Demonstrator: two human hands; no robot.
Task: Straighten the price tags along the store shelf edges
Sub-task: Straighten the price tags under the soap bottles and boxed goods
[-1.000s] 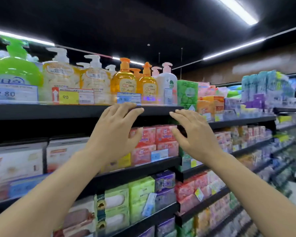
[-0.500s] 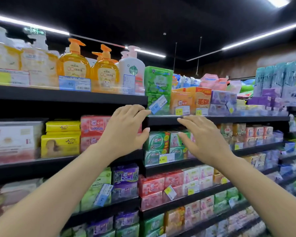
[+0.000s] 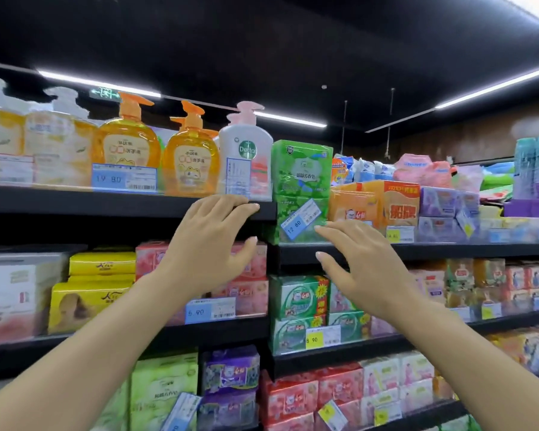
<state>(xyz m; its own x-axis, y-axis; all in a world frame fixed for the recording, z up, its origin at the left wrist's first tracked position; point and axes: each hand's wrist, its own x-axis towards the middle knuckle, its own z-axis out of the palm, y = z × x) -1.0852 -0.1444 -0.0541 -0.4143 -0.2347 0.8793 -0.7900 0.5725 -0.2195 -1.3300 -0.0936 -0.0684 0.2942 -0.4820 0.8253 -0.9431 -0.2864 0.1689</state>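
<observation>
Our left hand (image 3: 210, 244) open, fingertips resting on the top shelf edge (image 3: 106, 202), our right hand (image 3: 363, 264) open too – fingertips at the tilted blue 12.80 price tag (image 3: 301, 218), askew before green soap packs (image 3: 302, 181).

Two orange pump bottles (image 3: 126, 150) (image 3: 191, 160) stand on the top shelf beside one white pump bottle (image 3: 246, 157). Two hands (image 3: 209, 244) (image 3: 364, 269) reach up. One blue tag (image 3: 301, 218) sits crooked.
</observation>
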